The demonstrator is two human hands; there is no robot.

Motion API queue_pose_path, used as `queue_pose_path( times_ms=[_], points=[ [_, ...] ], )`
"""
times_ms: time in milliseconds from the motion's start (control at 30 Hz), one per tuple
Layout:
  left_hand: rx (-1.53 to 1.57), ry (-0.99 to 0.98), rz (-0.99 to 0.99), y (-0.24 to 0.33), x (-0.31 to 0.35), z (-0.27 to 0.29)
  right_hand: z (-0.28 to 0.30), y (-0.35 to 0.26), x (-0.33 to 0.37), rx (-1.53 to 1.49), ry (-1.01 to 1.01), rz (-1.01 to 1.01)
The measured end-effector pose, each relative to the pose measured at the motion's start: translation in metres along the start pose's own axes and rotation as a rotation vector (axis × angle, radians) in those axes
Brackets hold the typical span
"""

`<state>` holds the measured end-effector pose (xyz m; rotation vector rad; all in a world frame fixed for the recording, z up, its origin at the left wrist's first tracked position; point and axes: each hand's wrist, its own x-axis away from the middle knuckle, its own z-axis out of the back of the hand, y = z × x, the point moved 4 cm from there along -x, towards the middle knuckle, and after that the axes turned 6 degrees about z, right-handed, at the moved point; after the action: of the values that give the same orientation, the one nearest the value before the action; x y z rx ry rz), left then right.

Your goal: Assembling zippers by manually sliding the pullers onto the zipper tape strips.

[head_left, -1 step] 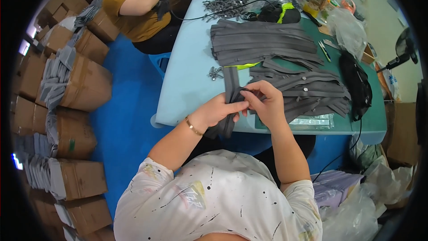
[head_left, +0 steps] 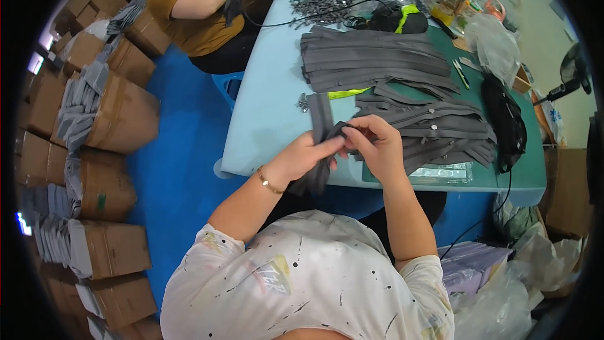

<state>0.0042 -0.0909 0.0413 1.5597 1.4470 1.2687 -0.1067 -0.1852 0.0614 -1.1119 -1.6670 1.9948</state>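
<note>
A dark grey zipper (head_left: 321, 112) is held over the table's near edge, its upper end pointing away and its lower end hanging down toward my lap. My left hand (head_left: 307, 156) is closed around its middle, with the thumb along the top. Fingertips of my right hand (head_left: 380, 145) pinch a folded dark part of it close to the left thumb; what lies between those fingertips is too small to make out. A few small metal zipper sliders (head_left: 304, 102) lie just beyond my left hand. Beyond and beside my right hand rests a loose pile of grey zippers (head_left: 450, 119).
A neater zipper stack (head_left: 371, 56) lies farther back, below a heap of metal pieces (head_left: 322, 6). At right are snips (head_left: 462, 73), a black pouch (head_left: 503, 119) and a fan (head_left: 571, 72). Cardboard boxes (head_left: 129, 113) line the left. A co-worker (head_left: 201, 12) sits far left.
The view has shifted slightly. My hands keep the same hold on the zipper, with only a slight movement of the fingers.
</note>
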Motion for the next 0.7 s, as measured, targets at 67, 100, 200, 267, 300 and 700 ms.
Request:
queue_pose_path(
  times_ms=[67,100,200,267,300,700],
  points=[
    [-0.254,0.237,-0.204,0.003,0.023,0.020,-0.010,0.005,0.007,0.101,-0.040,0.034],
    [-0.378,0.366,-0.305,0.002,0.037,0.028,-0.017,0.002,0.010,0.202,-0.073,0.074],
    [-0.584,0.520,-0.417,-0.005,0.071,0.034,-0.047,-0.010,0.026,0.322,-0.156,0.153],
    [-0.538,0.554,-0.411,-0.016,0.085,0.034,-0.063,-0.002,0.036,0.379,-0.209,0.190],
    [-0.669,0.611,-0.509,-0.016,0.087,0.037,-0.071,-0.005,0.039,0.424,-0.207,0.287],
    [0.107,0.648,-0.333,-0.008,0.073,0.076,-0.088,0.067,-0.030,0.548,-0.201,-0.078]
  ],
)
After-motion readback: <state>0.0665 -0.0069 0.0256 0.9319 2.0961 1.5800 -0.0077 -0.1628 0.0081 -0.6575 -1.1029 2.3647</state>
